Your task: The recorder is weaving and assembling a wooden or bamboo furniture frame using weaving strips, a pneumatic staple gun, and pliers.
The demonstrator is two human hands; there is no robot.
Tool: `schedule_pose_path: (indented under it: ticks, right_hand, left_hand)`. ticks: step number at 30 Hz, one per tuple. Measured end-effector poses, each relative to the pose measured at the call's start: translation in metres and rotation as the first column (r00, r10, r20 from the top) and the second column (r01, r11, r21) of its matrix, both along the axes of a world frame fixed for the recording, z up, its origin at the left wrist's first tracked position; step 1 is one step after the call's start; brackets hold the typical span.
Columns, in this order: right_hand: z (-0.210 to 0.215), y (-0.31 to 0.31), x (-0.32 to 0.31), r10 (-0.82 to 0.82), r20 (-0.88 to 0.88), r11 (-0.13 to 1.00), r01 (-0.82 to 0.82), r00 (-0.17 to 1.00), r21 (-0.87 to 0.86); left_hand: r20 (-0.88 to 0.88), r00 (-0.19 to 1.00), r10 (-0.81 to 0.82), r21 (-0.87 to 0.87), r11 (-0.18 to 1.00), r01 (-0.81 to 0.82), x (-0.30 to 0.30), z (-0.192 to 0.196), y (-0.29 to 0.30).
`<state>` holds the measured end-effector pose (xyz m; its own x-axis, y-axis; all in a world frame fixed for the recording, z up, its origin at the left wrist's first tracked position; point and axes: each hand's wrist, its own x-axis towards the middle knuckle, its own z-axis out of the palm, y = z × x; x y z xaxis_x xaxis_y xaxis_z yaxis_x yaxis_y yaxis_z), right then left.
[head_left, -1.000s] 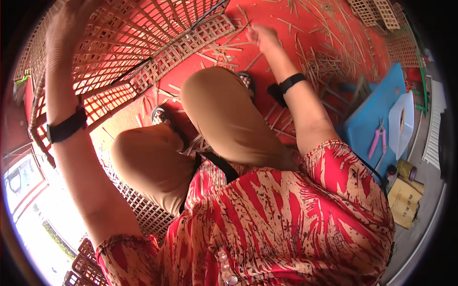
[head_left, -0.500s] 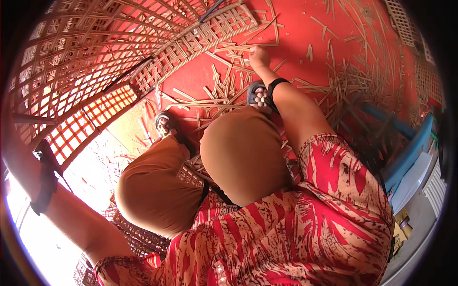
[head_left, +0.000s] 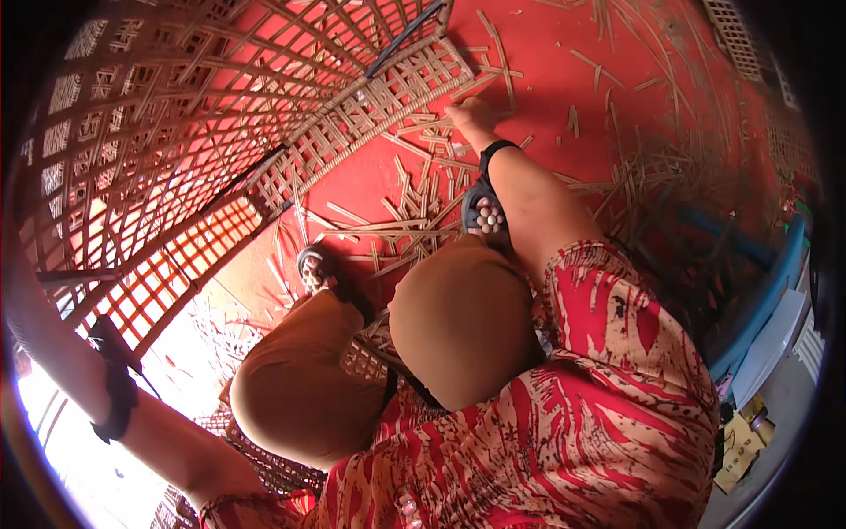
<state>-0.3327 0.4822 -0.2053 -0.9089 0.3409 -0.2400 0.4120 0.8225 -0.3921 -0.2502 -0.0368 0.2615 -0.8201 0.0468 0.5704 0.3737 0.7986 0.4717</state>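
Note:
My right hand reaches out low over the red floor, just beside the end of a woven cane panel's bound edge. Its fingers are curled closed; what they hold, if anything, I cannot make out. Short cut cane strips lie scattered under and around it. My left arm stretches out to the left toward the large open-weave cane lattice. The left hand runs into the dark rim of the picture, and its fingers are hidden.
My sandalled feet and bent knees are in the middle. More cane strips litter the floor at the right. A blue object and a small box stand at the right edge. Bright light falls at the left.
My right hand has shifted slightly left and nearer, toward the corner of the cane edge. The whole view has moved a little, and the left arm sits lower in it.

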Motion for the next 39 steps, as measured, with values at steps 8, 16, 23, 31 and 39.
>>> schedule_pose_path:
  ticks: [8, 16, 23, 31, 39]
  right_hand:
    - [-0.003, 0.003, 0.034, -0.333, 0.166, 0.196, 0.240, 0.928, -0.951]
    - [0.129, -0.032, 0.091, -0.434, -0.107, 0.167, -0.037, 0.894, -0.985]
    - [0.264, -0.045, 0.155, -0.394, -0.368, 0.197, -0.314, 0.842, -0.929]
    - [0.393, -0.093, 0.236, -0.196, -0.627, 0.223, -0.588, 0.754, -0.777]
    - [0.444, -0.136, 0.286, -0.016, -0.754, 0.274, -0.722, 0.657, -0.635]
  left_hand:
    - [-0.019, 0.999, -0.030, 0.038, 0.999, 0.030, -0.008, 0.007, -0.001]
    - [-0.034, 0.987, 0.156, -0.367, 0.917, -0.158, 0.018, 0.000, 0.074]
    - [0.014, 0.998, 0.058, -0.175, 0.983, -0.054, 0.071, -0.005, 0.107]
    - [0.089, 0.996, -0.022, -0.072, 0.997, 0.029, 0.115, -0.019, 0.114]
    - [-0.019, 0.999, -0.041, -0.038, 0.999, 0.040, 0.183, -0.051, 0.143]
